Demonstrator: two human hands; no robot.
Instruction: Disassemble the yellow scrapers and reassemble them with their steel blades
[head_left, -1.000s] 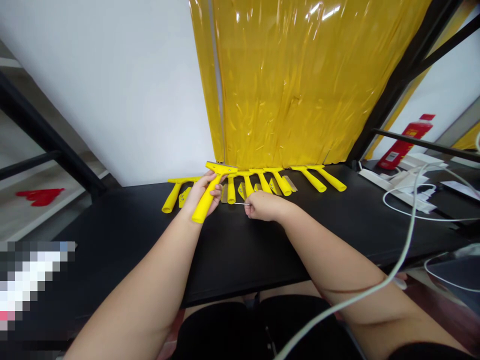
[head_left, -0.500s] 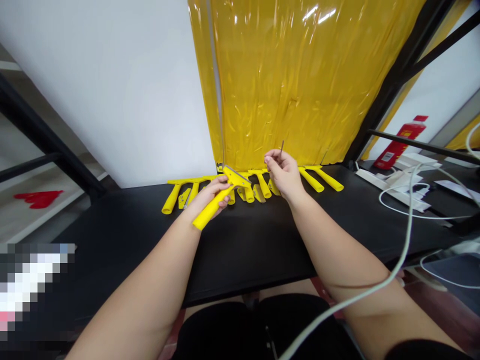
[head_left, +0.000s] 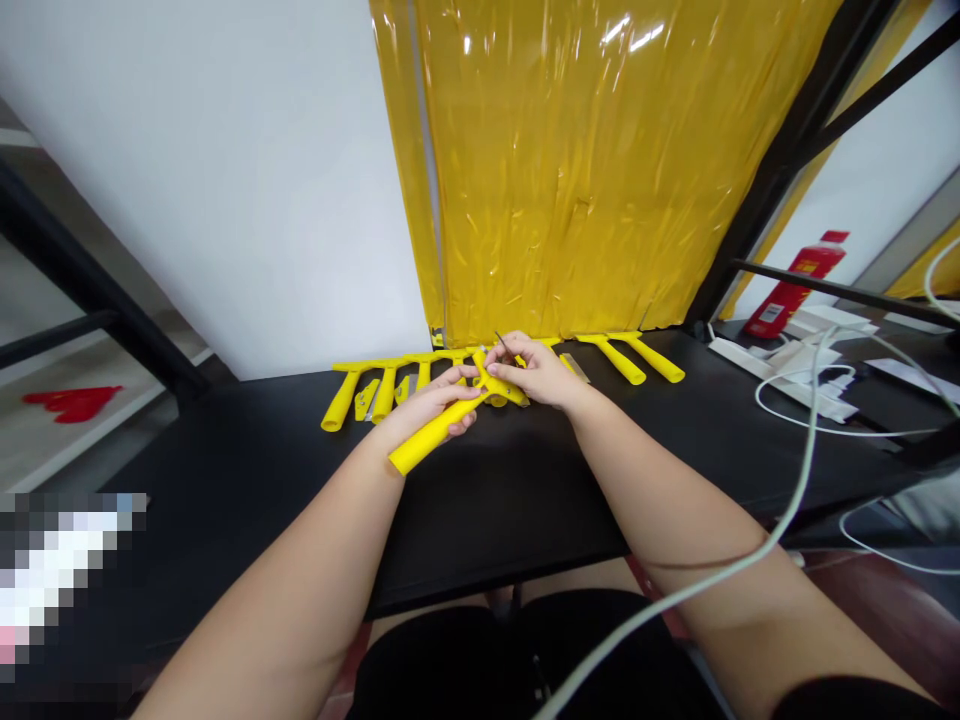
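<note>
My left hand (head_left: pixel 435 400) is wrapped round a yellow scraper (head_left: pixel 431 437), whose tube-like handle points toward me and down to the left. Its head lies up at the right, partly behind my fingers. My right hand (head_left: pixel 536 370) is closed in a pinch at that head, with a thin dark metal rod (head_left: pixel 502 343) sticking up from the fingers; its lower end is hidden. Behind both hands, several more yellow scrapers (head_left: pixel 621 362) lie in a row along the back of the black table (head_left: pixel 510 520). Small yellow blade plates (head_left: pixel 366 399) lie among them.
A yellow plastic curtain (head_left: pixel 570 180) and a white panel (head_left: pixel 225 170) rise behind the table. At the right are a red bottle (head_left: pixel 795 287), white power strips (head_left: pixel 787 380) and a pale cable (head_left: pixel 806 490) crossing over my right forearm. Red pieces (head_left: pixel 73 402) lie on the left shelf.
My right hand has moved left and down with the thin rod, from apart to the scraper's head. The scraper in my left hand has shifted slightly right and turned.
</note>
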